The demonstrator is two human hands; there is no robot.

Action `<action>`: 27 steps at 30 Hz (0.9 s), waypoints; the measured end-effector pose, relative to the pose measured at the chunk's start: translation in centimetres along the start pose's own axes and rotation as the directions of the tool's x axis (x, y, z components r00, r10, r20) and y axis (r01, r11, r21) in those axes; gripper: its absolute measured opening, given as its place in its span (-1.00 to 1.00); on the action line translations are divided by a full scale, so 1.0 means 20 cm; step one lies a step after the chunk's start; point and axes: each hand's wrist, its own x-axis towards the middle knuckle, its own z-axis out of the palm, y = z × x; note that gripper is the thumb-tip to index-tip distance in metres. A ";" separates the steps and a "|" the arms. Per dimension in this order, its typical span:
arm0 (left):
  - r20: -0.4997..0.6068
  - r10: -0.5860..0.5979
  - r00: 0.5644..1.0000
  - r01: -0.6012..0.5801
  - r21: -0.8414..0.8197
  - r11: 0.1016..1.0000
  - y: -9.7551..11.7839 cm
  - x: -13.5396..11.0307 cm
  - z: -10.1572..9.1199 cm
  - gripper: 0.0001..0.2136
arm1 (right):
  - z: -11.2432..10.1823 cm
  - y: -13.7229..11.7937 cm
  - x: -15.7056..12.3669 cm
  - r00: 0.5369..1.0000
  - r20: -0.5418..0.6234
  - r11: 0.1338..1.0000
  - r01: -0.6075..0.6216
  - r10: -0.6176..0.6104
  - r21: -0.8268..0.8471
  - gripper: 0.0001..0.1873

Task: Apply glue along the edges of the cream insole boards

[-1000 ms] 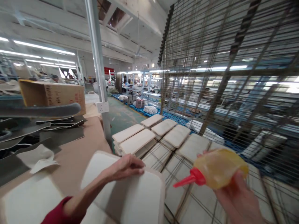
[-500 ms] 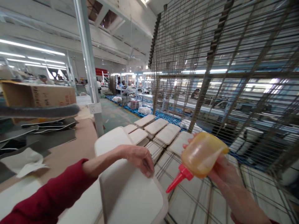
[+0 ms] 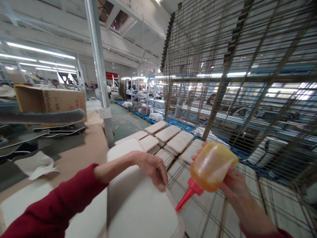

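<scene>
A squeeze bottle [image 3: 210, 167] of amber liquid with a red nozzle [image 3: 187, 195] is gripped in my right hand [image 3: 232, 185], tilted so the nozzle points down and left. Its tip is at the right edge of a white rounded panel [image 3: 141, 208]; whether it touches cannot be told. My left hand [image 3: 153, 168] pinches the upper right edge of that panel, thumb and fingers closed on it. Under and behind it lies another pale panel [image 3: 121, 150]. More cream panels [image 3: 180, 141] rest in rows on a wire rack [image 3: 210, 215] to the right.
Upright wire rack frames [image 3: 223, 66] rise at the right. A metal post [image 3: 99, 66] with a socket stands left of centre. On the left table [image 3: 71, 157] are dark sheet pieces [image 3: 66, 138], a white scrap [image 3: 37, 163] and a cardboard box [image 3: 61, 102]. A grey padded bar [image 3: 49, 115] juts in.
The whole view has shifted slightly, moving the scene to the right. The bottle's nozzle has come closer to the panel's right edge. Both hands keep their holds.
</scene>
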 end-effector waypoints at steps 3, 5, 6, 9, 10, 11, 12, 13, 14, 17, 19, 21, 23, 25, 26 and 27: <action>0.044 0.015 0.999 -0.015 -0.013 1.000 -0.04 0.02 -0.02 -0.62 | -0.02 0.01 0.00 1.000 0.006 1.000 -0.011 0.011 -0.006 -0.36; 0.068 0.021 0.997 -0.020 -0.017 1.000 -0.07 0.02 -0.02 -0.57 | -0.02 0.02 0.00 1.000 0.015 1.000 -0.013 0.013 -0.005 -0.35; 0.071 0.024 0.997 -0.023 -0.023 0.999 -0.08 0.03 -0.02 -0.54 | -0.03 0.02 0.00 1.000 0.018 1.000 -0.014 0.014 -0.002 -0.35; 0.067 0.046 0.997 -0.043 -0.046 0.998 -0.10 0.02 -0.02 -0.49 | -0.04 0.03 -0.01 1.000 -0.004 1.000 -0.015 0.015 0.007 -0.31; 0.065 0.054 0.996 -0.051 -0.050 0.997 -0.11 0.02 -0.02 -0.49 | -0.05 0.03 -0.01 1.000 -0.026 1.000 -0.013 0.014 0.009 -0.29; 0.063 0.060 0.996 -0.057 -0.051 0.997 -0.11 0.02 -0.02 -0.49 | -0.05 0.04 -0.01 0.999 -0.050 1.000 -0.012 0.012 0.009 -0.27; 0.065 0.061 0.996 -0.058 -0.050 0.997 -0.12 0.01 -0.03 -0.50 | -0.06 0.04 -0.01 0.998 -0.069 1.000 -0.011 0.011 0.006 -0.26; 0.064 0.063 0.996 -0.059 -0.051 0.997 -0.12 0.01 -0.03 -0.50 | -0.06 0.05 -0.01 0.996 -0.083 1.000 -0.013 0.013 0.002 -0.25; 0.063 0.063 0.996 -0.059 -0.054 0.997 -0.12 0.01 -0.03 -0.50 | -0.07 0.05 -0.02 0.995 -0.098 1.000 -0.014 0.013 -0.004 -0.24; 0.054 0.067 0.996 -0.064 -0.059 0.996 -0.12 0.00 -0.03 -0.51 | -0.07 0.07 -0.02 0.990 -0.139 1.000 -0.016 0.015 -0.008 -0.22; 0.046 0.066 0.997 -0.063 -0.063 0.996 -0.12 -0.01 -0.03 -0.52 | -0.07 0.08 -0.02 0.988 -0.153 1.000 -0.013 0.014 0.004 -0.22; 0.040 0.060 0.997 -0.057 -0.072 0.996 -0.11 -0.02 -0.03 -0.51 | -0.07 0.08 -0.01 0.988 -0.153 1.000 -0.010 0.010 0.005 -0.23; 0.033 0.056 0.998 -0.053 -0.076 0.996 -0.11 -0.02 -0.03 -0.50 | -0.06 0.08 -0.01 0.989 -0.146 1.000 -0.015 0.015 0.000 -0.24; 0.029 0.056 0.998 -0.054 -0.065 0.996 -0.11 -0.03 -0.03 -0.50 | -0.06 0.08 -0.02 0.991 -0.129 1.000 -0.022 0.023 0.011 -0.27; 0.027 0.058 0.998 -0.057 -0.058 0.997 -0.11 -0.03 -0.03 -0.51 | -0.06 0.08 -0.02 0.992 -0.121 0.999 -0.026 0.028 0.020 -0.29; 0.024 0.061 0.998 -0.060 -0.050 0.997 -0.11 -0.04 -0.03 -0.52 | -0.06 0.08 -0.02 0.993 -0.118 0.999 -0.025 0.028 0.026 -0.31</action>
